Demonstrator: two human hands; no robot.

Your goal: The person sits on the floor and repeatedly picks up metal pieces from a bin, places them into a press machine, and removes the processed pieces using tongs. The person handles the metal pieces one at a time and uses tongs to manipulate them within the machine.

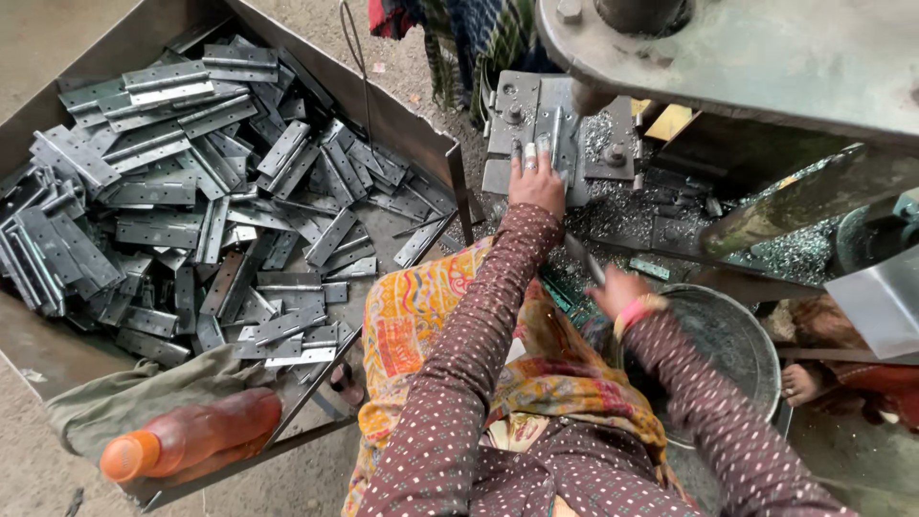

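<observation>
My left hand (535, 180) reaches forward and presses a grey metal hinge (555, 134) onto the die block (512, 120) of a press machine, fingers lying on the hinge. My right hand (613, 290) is lower and to the right, above the rim of a round metal pan (737, 335), gripping a thin metal strip (584, 257) that points up-left. Both arms wear maroon dotted sleeves; a pink band sits on the right wrist.
A large metal tray (402, 115) on the left holds several grey hinges (191, 191). An orange-capped bottle (191, 436) lies on a green cloth at its near corner. Metal shavings (795, 251) cover the machine bed. The press arm (747, 57) overhangs the upper right. Another person's foot (799, 381) shows right.
</observation>
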